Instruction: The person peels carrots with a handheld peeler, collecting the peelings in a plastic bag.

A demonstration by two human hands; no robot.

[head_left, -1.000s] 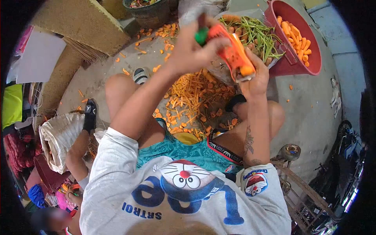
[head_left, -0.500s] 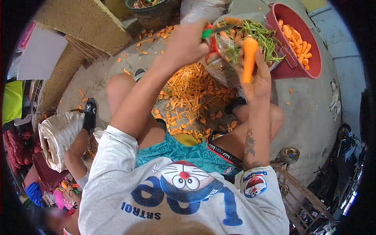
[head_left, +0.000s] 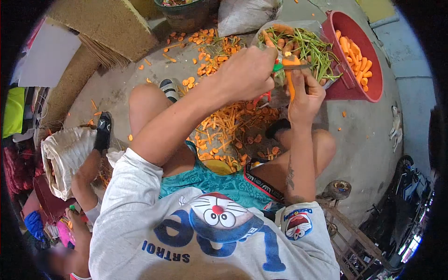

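My left hand [head_left: 247, 74] is closed round the green handle [head_left: 278, 66] of a knife. Its dark blade [head_left: 297, 67] lies across the upper end of a peeled orange carrot [head_left: 291, 84]. My right hand [head_left: 305, 95] grips that carrot from the right, thumb along its side. Below my left hand shows a red tool [head_left: 263, 98], partly hidden, so its hold is unclear. Just beyond, a clear plastic bag [head_left: 266, 32] holds unpeeled carrots and green stalks [head_left: 317, 51]. Orange peelings [head_left: 228, 121] lie on the floor between my legs.
Peeled carrots fill a tilted red bucket [head_left: 378, 56] at right. A dark bin [head_left: 186, 16] and a white sack [head_left: 247, 16] stand at the far side. Another person's hand [head_left: 77, 224] is at lower left, near a pale sack [head_left: 67, 158]. A metal frame [head_left: 354, 233] is lower right.
My left hand has moved right and down, bringing the knife blade from beside the carrot to across its upper end. My right hand still holds the carrot, now lower and tilted differently.
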